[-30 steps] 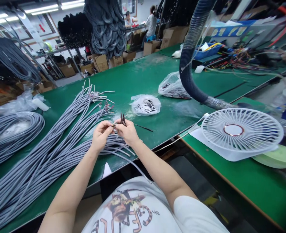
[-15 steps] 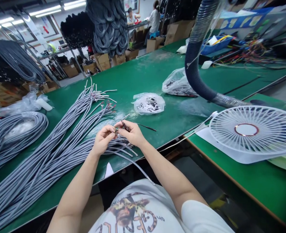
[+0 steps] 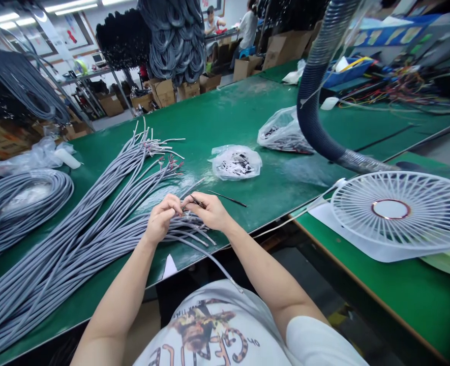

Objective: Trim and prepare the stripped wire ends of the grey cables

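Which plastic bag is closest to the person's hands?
The small clear bag just past the right hand; the other clear bag lies farther away, beside the dark ribbed hose.

White fan [image 3: 390, 209], corrugated hose [image 3: 316, 96], clear plastic bags [image 3: 235, 162]; cardboard boxes [image 3: 164, 92]

Your right hand [image 3: 206, 211] is hiding most of that small dark tool [image 3: 197, 201], so I can't tell what it is, and your left hand [image 3: 161, 218] is covering the grey cable ends [image 3: 184, 216] you're handling. The stuff in the plastic bag [image 3: 235, 163] is looking too tiny to make out, and the right edge is cutting off the white fan [image 3: 400, 213].
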{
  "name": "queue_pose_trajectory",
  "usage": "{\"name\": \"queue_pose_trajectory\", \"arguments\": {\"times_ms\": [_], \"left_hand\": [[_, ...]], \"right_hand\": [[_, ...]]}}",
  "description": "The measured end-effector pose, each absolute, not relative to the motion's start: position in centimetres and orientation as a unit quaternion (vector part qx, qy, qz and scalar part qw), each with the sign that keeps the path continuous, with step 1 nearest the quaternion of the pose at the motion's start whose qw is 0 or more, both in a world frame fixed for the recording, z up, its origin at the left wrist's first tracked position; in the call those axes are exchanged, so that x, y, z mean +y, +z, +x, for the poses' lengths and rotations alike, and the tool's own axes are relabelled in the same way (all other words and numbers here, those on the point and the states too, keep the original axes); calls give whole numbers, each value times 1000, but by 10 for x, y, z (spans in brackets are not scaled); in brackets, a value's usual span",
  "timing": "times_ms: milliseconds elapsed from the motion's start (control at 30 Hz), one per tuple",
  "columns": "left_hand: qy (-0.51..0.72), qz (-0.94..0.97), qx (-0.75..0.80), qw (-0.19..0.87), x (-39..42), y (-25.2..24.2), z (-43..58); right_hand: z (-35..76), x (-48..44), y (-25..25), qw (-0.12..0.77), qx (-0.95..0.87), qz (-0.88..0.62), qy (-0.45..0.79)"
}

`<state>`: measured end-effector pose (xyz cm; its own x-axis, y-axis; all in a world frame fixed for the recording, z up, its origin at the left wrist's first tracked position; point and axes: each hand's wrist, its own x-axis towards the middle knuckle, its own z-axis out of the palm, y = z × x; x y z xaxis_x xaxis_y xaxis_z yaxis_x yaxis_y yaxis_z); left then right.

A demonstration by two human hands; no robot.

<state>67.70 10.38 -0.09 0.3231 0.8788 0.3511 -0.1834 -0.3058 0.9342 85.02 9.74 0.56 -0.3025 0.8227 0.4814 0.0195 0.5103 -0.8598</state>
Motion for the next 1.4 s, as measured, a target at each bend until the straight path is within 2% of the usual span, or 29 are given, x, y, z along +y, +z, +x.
{"name": "queue_pose_trajectory", "arguments": {"times_ms": [167, 367, 433, 633, 733, 867, 967, 1133, 1267, 1400], "left_hand": [[454, 681, 350, 456, 102, 12, 675], [364, 745, 408, 384, 100, 37, 666], [359, 742, 400, 399, 102, 38, 666], [420, 630, 341, 557, 103, 13, 673], [426, 607, 345, 575, 102, -1, 672], [409, 603, 349, 590, 101, -12, 668], [396, 590, 351, 610, 102, -14, 668], [396, 563, 366, 627, 101, -10, 670], [387, 560, 369, 632, 99, -6, 670], [389, 557, 356, 642, 99, -3, 670]], "right_hand": [[848, 93, 5, 486, -718, -321, 380], [852, 84, 23, 509, -712, -339, 346], [855, 80, 29, 513, -703, -338, 359], [854, 82, 25, 531, -605, -320, 499], [846, 93, 10, 527, -525, -304, 596], [832, 102, -10, 473, -411, -278, 728], [826, 103, -16, 448, -377, -260, 768], [833, 100, -12, 459, -418, -312, 719], [851, 93, -6, 485, -529, -374, 587], [865, 78, -3, 471, -632, -401, 467]]}}
